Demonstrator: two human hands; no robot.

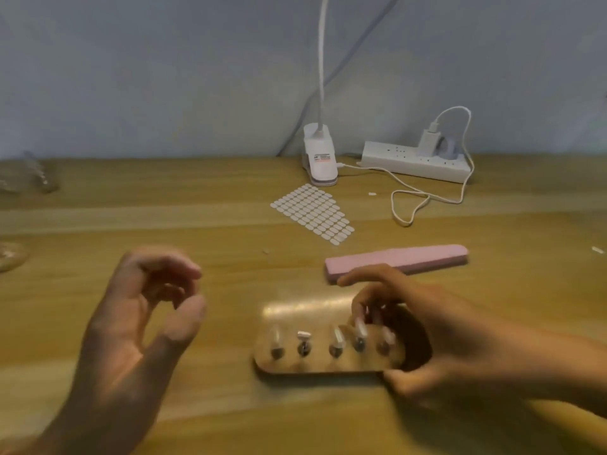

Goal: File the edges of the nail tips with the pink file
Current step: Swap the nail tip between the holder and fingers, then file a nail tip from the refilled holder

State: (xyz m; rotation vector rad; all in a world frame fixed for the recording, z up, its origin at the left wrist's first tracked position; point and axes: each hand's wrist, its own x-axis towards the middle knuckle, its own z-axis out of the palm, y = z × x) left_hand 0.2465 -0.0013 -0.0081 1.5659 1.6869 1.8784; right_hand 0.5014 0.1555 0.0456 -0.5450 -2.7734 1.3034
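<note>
A pink file (pixel 397 261) lies flat on the wooden table, beyond my right hand. In front of it sits a shiny oblong stand (pixel 305 310) carrying several nail tips (pixel 336 336) on small pegs. My right hand (pixel 437 336) grips the stand's right end, thumb at the near edge and fingers curled over the top among the right-hand tips. My left hand (pixel 138 323) hovers to the left of the stand, palm up, fingers loosely curled, holding nothing. The picture is blurred, so the tips' shapes are unclear.
A sheet of small white adhesive tabs (pixel 313 213) lies behind the file. A white clip lamp base (pixel 320 159), a power strip (pixel 415 162) with a charger and a looping white cable (pixel 414 205) stand at the back. Clear plastic items (pixel 23 178) sit far left.
</note>
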